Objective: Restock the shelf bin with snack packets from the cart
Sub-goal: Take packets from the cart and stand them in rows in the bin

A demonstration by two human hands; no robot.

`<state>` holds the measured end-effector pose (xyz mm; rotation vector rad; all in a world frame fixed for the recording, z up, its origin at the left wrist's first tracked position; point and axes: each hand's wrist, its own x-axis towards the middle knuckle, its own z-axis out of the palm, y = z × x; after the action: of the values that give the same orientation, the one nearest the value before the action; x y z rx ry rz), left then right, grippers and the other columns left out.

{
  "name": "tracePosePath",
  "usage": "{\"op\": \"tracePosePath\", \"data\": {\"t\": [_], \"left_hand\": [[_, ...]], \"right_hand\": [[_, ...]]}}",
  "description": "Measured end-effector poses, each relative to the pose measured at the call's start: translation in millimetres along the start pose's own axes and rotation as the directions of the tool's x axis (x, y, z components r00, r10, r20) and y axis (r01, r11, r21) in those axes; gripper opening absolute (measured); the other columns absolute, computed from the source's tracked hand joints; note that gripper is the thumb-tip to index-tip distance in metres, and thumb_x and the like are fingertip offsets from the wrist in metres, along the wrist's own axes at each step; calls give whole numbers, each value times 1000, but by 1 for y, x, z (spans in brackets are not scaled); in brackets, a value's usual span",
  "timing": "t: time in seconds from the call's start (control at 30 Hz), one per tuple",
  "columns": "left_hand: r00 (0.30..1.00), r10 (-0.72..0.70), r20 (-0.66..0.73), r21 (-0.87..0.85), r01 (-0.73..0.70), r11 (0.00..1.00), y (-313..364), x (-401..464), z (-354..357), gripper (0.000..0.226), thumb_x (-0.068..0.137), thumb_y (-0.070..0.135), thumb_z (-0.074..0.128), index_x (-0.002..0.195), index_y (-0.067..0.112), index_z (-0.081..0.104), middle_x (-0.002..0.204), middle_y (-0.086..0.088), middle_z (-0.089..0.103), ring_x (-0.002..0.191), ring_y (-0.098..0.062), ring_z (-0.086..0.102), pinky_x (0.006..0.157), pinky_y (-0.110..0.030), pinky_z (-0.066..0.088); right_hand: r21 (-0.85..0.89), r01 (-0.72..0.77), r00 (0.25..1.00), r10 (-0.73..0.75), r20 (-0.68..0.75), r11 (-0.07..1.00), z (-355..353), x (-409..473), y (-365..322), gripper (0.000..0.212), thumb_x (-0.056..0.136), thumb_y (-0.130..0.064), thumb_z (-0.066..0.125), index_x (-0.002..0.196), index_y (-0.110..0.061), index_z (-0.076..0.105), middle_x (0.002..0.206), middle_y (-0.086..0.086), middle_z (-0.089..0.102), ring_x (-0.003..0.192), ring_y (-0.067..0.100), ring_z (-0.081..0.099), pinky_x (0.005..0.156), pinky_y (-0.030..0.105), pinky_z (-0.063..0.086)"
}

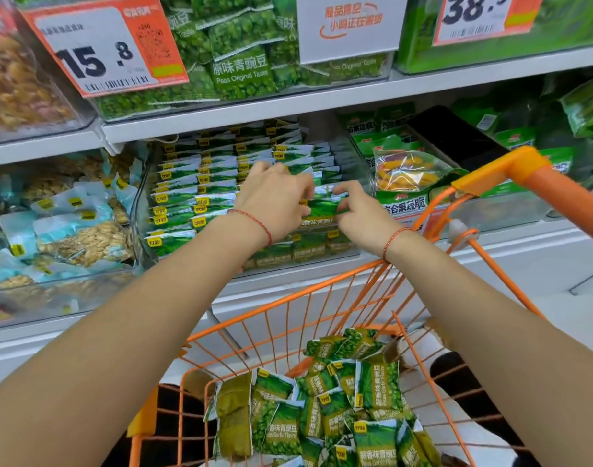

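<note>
You're mid-placement: your left hand (275, 200) and right hand (362, 214) each pinch an end of a green pea packet (323, 208) at the clear shelf bin's (140, 210) front row. Next, seat it, then reach to 6 o'clock for loose packets (325, 409) in the orange cart (322, 294).

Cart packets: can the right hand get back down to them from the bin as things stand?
Probably yes. The right hand is at the shelf bin, its grip pinching a packet there, and the cart is open-topped right under that arm, with the loose garlic pea packets uncovered.
</note>
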<state>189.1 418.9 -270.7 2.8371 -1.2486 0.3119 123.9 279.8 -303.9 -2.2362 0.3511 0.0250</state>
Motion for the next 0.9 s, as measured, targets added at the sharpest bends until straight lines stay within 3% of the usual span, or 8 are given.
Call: {"op": "tracePosePath", "data": {"t": [0.1,0.17,0.27,0.43,0.53,0.67,0.8,0.9], "left_hand": [[988,42,149,142,-63,988,4,5,-3,40,87,55,56,117,30,61,107,-2,63,117,-23,46,101,-37,26],[984,14,176,188,-47,981,6,6,-4,42,86,58,55,114,29,66,107,-2,63,118,-25,44,101,-38,27],[984,-55,172,186,22,982,6,6,-4,39,86,58,56,108,28,68,110,-4,61,122,-27,40,103,-39,26],[990,-32,137,121,15,992,3,0,0,38,88,53,55,117,27,60,116,-6,63,127,-24,40,115,-40,11],[994,-22,108,123,8,992,2,-4,5,40,90,50,53,121,27,62,125,-3,55,126,-25,37,109,-37,19],[997,-10,74,113,2,994,1,-3,12,42,89,50,54,118,22,65,130,3,51,123,-23,36,102,-36,24],[999,-15,31,110,11,994,3,-10,16,41,92,47,53,120,17,54,117,-3,62,118,-25,43,98,-33,25],[999,-35,-6,44,36,998,2,-13,16,56,96,47,44,140,15,34,133,-8,53,126,-26,40,105,-33,23]], "right_hand": [[-3,-2,1000,2,-20,1000,1,1,1,53,91,2,43,140,-15,29,90,0,45,77,19,50,65,33,41],[10,-9,1000,9,-24,1000,2,1,0,53,92,1,43,140,-15,29,99,0,48,87,19,53,71,31,43],[20,-12,1000,13,-18,1000,3,0,1,52,92,-1,45,140,-16,31,106,-1,50,98,18,52,79,29,42],[14,-39,999,39,-36,999,6,1,-2,52,91,-2,45,140,-16,32,113,3,54,94,23,56,72,31,42],[52,-91,993,95,-77,994,7,4,-9,58,90,-1,43,145,-14,26,129,13,53,94,31,61,74,44,50],[172,-114,993,117,-9,979,7,11,-21,63,88,2,41,147,-16,28,142,14,43,90,25,60,66,33,45],[234,-108,994,107,19,966,5,9,-28,65,86,7,42,146,-15,31,132,21,51,119,33,51,91,44,47],[303,-122,992,124,12,945,3,13,-29,65,84,10,42,146,-10,33,142,15,43,112,28,53,92,42,46]]}}
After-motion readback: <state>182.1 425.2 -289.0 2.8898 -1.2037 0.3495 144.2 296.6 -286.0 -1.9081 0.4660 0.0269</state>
